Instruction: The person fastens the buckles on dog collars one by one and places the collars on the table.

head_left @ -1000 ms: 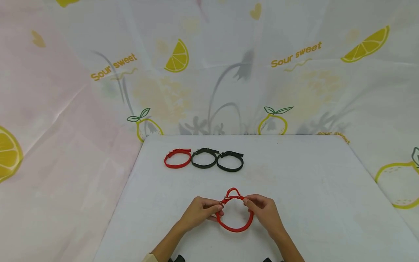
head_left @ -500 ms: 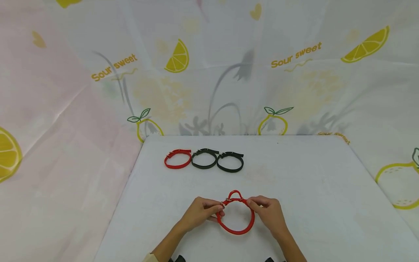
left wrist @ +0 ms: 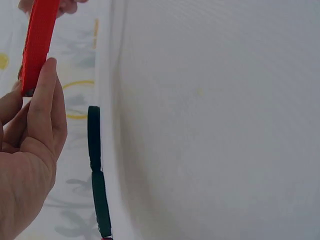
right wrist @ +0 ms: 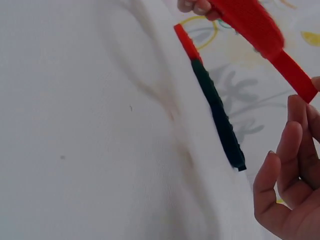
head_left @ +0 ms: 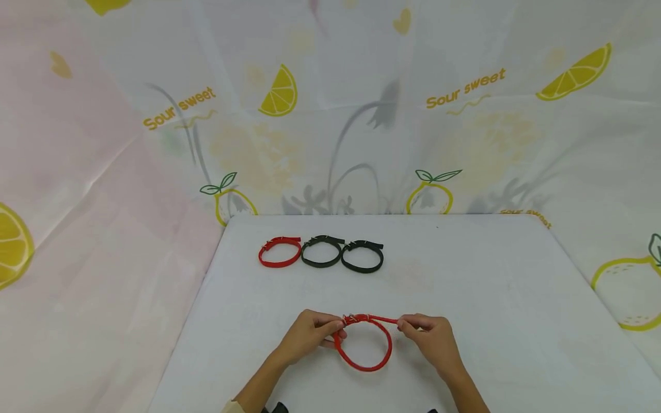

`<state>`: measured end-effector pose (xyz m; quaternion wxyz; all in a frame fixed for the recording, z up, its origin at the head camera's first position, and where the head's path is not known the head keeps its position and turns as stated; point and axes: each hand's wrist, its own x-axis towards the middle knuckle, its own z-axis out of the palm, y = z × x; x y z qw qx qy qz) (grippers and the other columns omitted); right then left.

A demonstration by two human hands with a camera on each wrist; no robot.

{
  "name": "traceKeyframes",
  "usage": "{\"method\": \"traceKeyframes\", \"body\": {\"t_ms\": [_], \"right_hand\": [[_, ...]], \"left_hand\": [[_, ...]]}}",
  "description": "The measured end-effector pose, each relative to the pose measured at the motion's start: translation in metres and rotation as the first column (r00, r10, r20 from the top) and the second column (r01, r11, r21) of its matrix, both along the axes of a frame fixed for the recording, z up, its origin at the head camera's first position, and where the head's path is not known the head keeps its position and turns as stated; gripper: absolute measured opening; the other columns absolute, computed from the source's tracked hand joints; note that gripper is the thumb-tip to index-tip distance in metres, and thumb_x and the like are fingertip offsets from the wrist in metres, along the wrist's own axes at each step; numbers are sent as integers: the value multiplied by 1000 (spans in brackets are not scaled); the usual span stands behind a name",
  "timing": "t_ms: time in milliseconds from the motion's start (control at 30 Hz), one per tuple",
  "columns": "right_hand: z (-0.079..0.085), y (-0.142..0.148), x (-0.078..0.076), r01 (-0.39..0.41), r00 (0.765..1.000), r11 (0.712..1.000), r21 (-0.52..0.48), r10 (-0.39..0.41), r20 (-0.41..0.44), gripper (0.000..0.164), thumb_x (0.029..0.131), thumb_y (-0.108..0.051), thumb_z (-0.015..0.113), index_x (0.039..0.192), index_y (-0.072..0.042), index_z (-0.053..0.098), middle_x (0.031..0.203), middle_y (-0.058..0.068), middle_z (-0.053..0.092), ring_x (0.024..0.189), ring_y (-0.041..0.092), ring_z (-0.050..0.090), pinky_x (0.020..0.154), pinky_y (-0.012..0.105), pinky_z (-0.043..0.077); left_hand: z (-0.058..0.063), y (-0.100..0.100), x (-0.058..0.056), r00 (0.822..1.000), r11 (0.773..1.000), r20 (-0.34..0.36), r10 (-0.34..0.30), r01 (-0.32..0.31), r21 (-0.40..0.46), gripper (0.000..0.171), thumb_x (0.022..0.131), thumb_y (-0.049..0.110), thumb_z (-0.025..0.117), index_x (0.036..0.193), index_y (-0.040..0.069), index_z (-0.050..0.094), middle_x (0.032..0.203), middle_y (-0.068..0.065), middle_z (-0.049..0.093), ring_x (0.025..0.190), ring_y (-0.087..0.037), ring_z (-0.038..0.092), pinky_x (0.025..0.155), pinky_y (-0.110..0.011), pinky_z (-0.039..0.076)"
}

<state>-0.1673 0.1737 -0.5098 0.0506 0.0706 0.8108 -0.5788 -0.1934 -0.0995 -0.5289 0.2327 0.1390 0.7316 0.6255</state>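
A red buckled collar (head_left: 368, 369) is held up as a round loop over the near middle of the white table. My left hand (head_left: 308, 337) pinches it at the upper left, beside the metal buckle (head_left: 352, 318). With thumb and fingertips my right hand (head_left: 432, 342) grips the free end of the strap (head_left: 383, 319), which stretches straight out to the right from the loop. The left wrist view shows the red band (left wrist: 37, 47) edge-on between thumb and fingers. In the right wrist view, the strap's flat tip (right wrist: 295, 77) sits at my fingertips, partly hidden by the thumb.
Farther back on the white table (head_left: 490, 298) lie another red collar (head_left: 279, 264), a black collar (head_left: 321, 265) and a second black collar (head_left: 362, 270), side by side in a row. A lemon-printed cloth (head_left: 330, 143) hangs behind the table.
The small raised loop of strap at the collar's top has been drawn flat, and the free end now extends right. My right hand has moved slightly right; the collar has shifted slightly left.
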Motion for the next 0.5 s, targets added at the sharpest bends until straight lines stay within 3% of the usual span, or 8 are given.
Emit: {"method": "traceKeyframes", "body": {"t_ms": [333,500], "right_hand": [[-2,2,-1,-50,992,996,-71,58,115,29,69,-38,70,84,-13,69,78,6,65,67,22,56,61,30,49],[-8,-1,-2,-150,974,986,-78,161,160,38,72,-41,67,97,-12,65,83,9,64,67,25,56,56,33,49]], "left_hand": [[-1,-7,2,1000,1000,10,-2,2,-5,32,81,32,60,100,7,66,82,-5,66,75,-21,62,64,-34,52],[2,-8,2,999,999,2,35,-35,0,32,81,31,60,99,5,66,82,-6,66,76,-21,63,64,-33,51]]}}
